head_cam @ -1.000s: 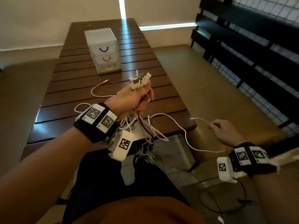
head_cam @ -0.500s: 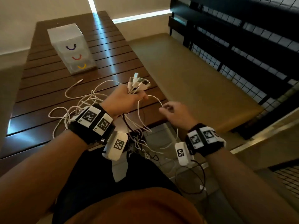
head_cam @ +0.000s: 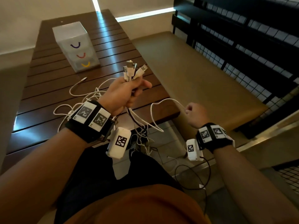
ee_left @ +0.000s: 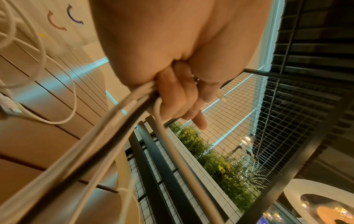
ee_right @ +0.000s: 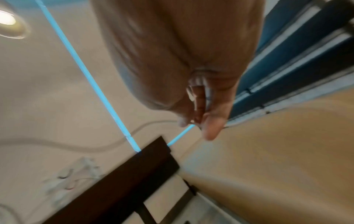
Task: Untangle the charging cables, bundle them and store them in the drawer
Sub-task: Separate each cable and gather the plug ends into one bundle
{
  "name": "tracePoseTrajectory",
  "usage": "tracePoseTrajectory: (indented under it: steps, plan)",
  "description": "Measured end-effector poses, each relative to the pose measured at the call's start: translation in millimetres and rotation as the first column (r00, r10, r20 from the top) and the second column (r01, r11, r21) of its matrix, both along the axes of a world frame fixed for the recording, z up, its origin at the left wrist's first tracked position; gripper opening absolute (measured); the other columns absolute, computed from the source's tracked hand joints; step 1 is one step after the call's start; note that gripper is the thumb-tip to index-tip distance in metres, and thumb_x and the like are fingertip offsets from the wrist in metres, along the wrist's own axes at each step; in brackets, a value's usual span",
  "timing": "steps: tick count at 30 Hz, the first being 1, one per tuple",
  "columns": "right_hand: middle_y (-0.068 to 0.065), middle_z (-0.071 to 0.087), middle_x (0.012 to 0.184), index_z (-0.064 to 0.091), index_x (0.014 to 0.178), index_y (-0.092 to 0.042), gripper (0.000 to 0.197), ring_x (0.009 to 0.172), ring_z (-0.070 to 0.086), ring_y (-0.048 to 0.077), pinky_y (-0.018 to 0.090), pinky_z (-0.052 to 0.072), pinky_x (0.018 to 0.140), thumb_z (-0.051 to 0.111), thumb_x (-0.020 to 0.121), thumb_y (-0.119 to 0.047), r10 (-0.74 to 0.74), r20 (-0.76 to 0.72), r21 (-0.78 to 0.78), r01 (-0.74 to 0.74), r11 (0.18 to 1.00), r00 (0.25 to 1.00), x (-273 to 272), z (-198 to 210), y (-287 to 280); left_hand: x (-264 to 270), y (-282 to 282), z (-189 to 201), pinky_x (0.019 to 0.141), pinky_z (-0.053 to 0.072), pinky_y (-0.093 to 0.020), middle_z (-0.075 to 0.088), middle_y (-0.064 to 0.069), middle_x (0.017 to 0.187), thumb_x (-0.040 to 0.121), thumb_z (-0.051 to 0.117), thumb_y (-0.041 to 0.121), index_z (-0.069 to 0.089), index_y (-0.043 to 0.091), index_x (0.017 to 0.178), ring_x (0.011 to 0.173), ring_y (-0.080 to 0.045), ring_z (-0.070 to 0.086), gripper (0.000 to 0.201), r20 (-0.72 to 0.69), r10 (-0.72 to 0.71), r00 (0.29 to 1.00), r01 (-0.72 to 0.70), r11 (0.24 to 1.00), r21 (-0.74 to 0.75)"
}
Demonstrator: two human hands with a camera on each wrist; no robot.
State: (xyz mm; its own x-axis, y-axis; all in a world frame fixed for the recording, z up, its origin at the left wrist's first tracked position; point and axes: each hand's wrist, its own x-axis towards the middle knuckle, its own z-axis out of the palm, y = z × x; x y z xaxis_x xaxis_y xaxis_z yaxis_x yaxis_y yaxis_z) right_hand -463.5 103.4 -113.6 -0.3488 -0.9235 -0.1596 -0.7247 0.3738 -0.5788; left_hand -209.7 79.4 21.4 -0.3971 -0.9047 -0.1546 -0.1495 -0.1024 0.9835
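Cables (head_cam: pixel 140 117) partly gathered, not yet bundled or stored.

Plugs (head_cam: pixel 133 71) stand fanned above the left hand (head_cam: pixel 124 92), which is fisted round several cords; tangled slack hangs at 6 o'clock off the table (head_cam: pixel 48 88) edge, with loose loops lying at 9 o'clock. At 3 o'clock the right hand (head_cam: pixel 195 114) pinches one white cord (head_cam: pixel 168 101), drawn aside. Remaining work: separating, bundling, and storing. The drawer unit (head_cam: pixel 76 46) at 11 o'clock appears closed.
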Motion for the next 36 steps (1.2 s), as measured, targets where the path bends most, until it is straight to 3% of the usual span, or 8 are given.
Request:
tracePoseTrajectory:
  steps: [7,13,17,20,23,27,32,36]
  plan:
    - [0.016,0.064,0.093,0.06,0.085,-0.02,0.027,0.083,0.063,0.028,0.044,0.053,0.078,0.04,0.1,-0.009,-0.124,0.347,0.111,0.09,0.99,0.93,-37,-86,58,-36,16,9,0.04,0.019,-0.021,0.041,0.002,0.059,0.102,0.04,0.033,0.068,0.014,0.087,0.044,-0.009,0.026,0.037,-0.048,-0.119,0.992,0.118,0.993,-0.024]
    - [0.012,0.052,0.136,0.05,0.134,-0.014,0.034,0.117,0.052,0.023,0.038,0.043,0.098,0.038,0.102,-0.015,-0.185,0.398,0.137,0.141,0.981,0.899,-32,-80,64,-58,22,9,0.043,0.027,-0.02,0.039,0.001,0.055,0.103,0.038,0.032,0.062,0.007,0.082,0.045,-0.009,0.029,0.04,-0.043,-0.146,0.988,0.146,0.989,-0.009]
    - [0.001,0.06,0.126,0.061,0.119,-0.028,0.027,0.118,0.055,0.014,0.035,0.044,0.103,0.052,0.095,-0.032,0.187,0.689,-0.277,0.017,0.961,0.7,-3,4,64,-74,24,-5,0.045,0.029,-0.021,0.04,0.005,0.049,0.103,0.037,0.03,0.056,0.008,0.076,0.043,-0.008,0.031,0.04,-0.078,-0.13,0.988,0.133,0.99,0.036]
    - [-0.001,0.063,0.122,0.06,0.122,-0.023,0.042,0.114,0.058,0.007,0.024,0.046,0.098,0.071,0.082,-0.031,0.454,0.679,-0.386,-0.246,0.889,0.576,27,31,65,-89,29,-9,0.044,0.029,-0.021,0.041,0.008,0.046,0.104,0.037,0.028,0.05,0.007,0.074,0.043,-0.007,0.03,0.039,-0.17,-0.068,0.983,0.078,0.996,0.05]
    - [0.004,0.061,0.077,0.063,0.083,-0.001,0.022,0.069,0.056,0.005,0.025,0.047,0.069,0.072,0.084,-0.021,0.462,0.524,-0.399,-0.274,0.875,0.715,54,17,53,-98,31,-4,0.044,0.026,-0.023,0.035,0.007,0.046,0.103,0.039,0.03,0.048,0.009,0.07,0.043,-0.008,0.026,0.04,-0.237,0.0,0.972,0.016,0.998,0.065]
    - [0.008,0.038,0.053,0.044,0.057,-0.016,0.048,0.047,0.044,0.017,0.034,0.041,0.053,0.059,0.088,-0.049,0.177,0.689,-0.161,-0.089,0.983,0.703,62,-38,47,-95,26,10,0.038,0.018,-0.02,0.031,0.006,0.042,0.104,0.037,0.027,0.045,0.012,0.07,0.035,-0.009,0.022,0.038,-0.29,0.099,0.952,-0.101,0.995,0.01]
    - [0.01,0.054,0.064,0.051,0.065,-0.014,0.047,0.061,0.053,0.023,0.038,0.042,0.063,0.053,0.091,-0.052,0.177,0.363,0.097,-0.226,0.969,0.915,45,-107,55,-93,30,15,0.036,0.021,-0.02,0.033,0.004,0.045,0.105,0.035,0.022,0.047,0.012,0.072,0.036,-0.01,0.024,0.037,-0.312,0.035,0.95,-0.076,0.99,-0.123]
    - [0.018,0.063,0.116,0.061,0.118,-0.005,0.045,0.107,0.059,0.034,0.042,0.049,0.092,0.062,0.09,-0.04,0.231,0.202,0.36,-0.291,0.887,0.952,27,-147,70,-88,30,20,0.038,0.019,-0.025,0.032,0.005,0.049,0.104,0.037,0.022,0.053,0.013,0.073,0.041,-0.011,0.023,0.036,-0.176,-0.062,0.982,0.027,0.981,-0.192]
